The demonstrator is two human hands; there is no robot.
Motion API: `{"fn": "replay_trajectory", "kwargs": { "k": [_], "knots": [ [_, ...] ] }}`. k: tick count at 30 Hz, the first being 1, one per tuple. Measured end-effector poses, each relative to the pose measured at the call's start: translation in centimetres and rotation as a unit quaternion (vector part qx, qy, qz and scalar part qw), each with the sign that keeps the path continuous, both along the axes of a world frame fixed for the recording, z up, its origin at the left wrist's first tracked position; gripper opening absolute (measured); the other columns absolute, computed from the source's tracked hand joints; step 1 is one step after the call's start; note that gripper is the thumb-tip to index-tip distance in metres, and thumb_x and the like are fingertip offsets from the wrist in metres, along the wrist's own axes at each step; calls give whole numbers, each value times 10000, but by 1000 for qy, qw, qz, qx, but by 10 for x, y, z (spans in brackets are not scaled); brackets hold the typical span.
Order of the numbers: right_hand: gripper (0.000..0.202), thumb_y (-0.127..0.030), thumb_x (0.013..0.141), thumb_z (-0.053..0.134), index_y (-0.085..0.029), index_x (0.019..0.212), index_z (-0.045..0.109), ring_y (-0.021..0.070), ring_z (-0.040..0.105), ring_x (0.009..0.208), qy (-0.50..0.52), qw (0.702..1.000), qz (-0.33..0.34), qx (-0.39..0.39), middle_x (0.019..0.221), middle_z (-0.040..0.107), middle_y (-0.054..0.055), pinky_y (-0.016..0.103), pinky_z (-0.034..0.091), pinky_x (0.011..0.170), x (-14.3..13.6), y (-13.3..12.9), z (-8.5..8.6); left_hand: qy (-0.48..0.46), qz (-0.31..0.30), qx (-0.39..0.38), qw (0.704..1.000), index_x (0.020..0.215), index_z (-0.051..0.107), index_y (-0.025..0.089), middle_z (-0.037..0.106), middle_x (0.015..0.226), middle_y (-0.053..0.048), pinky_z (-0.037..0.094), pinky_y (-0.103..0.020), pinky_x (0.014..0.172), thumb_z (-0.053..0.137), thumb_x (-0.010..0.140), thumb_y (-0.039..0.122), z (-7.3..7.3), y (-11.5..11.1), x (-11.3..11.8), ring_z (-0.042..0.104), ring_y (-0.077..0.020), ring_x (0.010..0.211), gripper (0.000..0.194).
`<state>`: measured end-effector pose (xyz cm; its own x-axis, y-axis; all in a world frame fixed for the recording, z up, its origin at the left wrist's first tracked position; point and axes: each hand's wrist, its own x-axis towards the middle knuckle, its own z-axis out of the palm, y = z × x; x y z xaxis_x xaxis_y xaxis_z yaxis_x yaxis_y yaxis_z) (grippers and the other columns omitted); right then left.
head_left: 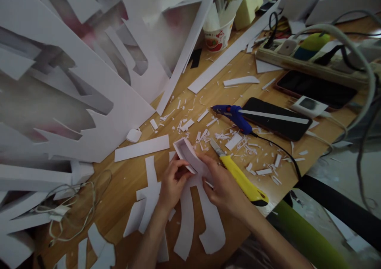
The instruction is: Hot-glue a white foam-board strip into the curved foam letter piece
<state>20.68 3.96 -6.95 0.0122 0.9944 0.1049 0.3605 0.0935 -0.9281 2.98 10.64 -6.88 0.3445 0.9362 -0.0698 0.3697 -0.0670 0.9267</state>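
Observation:
Both my hands grip a white foam-board letter piece [186, 152] with raised side walls, its hollow channel facing up. My left hand [175, 181] pinches the near wall at its left side, fingers closed. On the other side my right hand [222, 181] wraps round the piece, thumb and fingers closed on it. Long curved white legs [186, 221] reach down toward me below the hands; whether they are all one with the held piece I cannot tell. Close to my right hand lies a yellow utility knife [242, 179], blade out. Beyond it rests a blue glue gun [233, 114] with a white stick in it.
White offcuts [181, 124] litter the wooden table [208, 98]. Large cut-out white boards [119, 86] lean at the left. Two phones, one a black phone [276, 118], lie right, near a power strip [312, 62] with cables. A paper cup [218, 33] holds scraps. A tangled cable [86, 217] lies left.

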Motion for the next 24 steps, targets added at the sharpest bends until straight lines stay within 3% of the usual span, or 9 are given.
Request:
{"fn": "replay_trajectory", "kwargs": {
  "k": [6, 14, 24],
  "knots": [
    [718, -38, 782, 484, -215, 1459, 319, 245, 550, 1299, -5, 1000, -2, 5, 1413, 546, 138, 440, 512, 1044, -1, -1, -1, 22, 20, 59, 998, 974, 687, 233, 691, 1101, -54, 567, -320, 863, 709, 835, 303, -7, -3, 3, 667, -190, 992, 157],
    [809, -12, 753, 474, -279, 1486, 259, 246, 515, 1342, -7, 1000, 3, 10, 1438, 522, 123, 474, 498, 1068, -1, 0, -4, 49, -2, 115, 992, 993, 691, 245, 704, 1061, -46, 595, -267, 753, 689, 871, 296, -14, -2, -6, 701, -157, 874, 132],
    [754, -44, 773, 434, -258, 1476, 263, 230, 515, 1358, -50, 999, 4, -2, 1448, 540, 134, 468, 520, 1056, 1, -3, -1, 98, -66, 219, 969, 1006, 652, 265, 712, 1103, -38, 547, -217, 663, 638, 924, 348, 3, 6, -1, 701, -134, 816, 117]
  ]
}}
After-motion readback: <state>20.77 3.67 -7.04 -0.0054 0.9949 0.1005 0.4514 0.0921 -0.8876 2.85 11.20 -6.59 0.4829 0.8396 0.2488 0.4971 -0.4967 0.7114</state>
